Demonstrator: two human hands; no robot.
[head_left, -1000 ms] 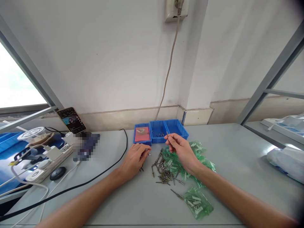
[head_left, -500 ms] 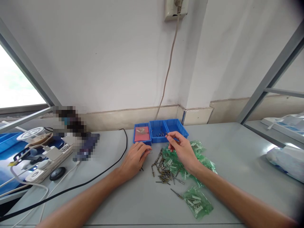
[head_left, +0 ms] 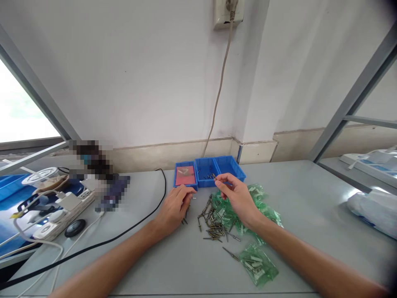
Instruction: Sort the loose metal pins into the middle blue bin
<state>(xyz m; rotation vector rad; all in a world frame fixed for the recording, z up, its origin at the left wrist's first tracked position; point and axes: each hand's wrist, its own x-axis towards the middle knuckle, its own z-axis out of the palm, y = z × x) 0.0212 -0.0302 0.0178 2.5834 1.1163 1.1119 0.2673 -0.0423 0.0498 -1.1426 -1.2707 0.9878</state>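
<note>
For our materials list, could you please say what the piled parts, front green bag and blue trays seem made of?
Piled parts: probably metal, judging by their dull grey and brassy sheen. Front green bag: seemingly glossy plastic film, creased and see-through. Blue trays: likely satin moulded plastic, given their even colour.

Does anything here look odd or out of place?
One metal pin lies apart from the loose pile, next to the front green bag, so it looks like a stray. Blocky blur at left hides detail; I see nothing damaged.

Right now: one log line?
right hand: pinching brass-coloured metal pin by middle blue plastic tray | left hand: beside loose metal pins
</note>
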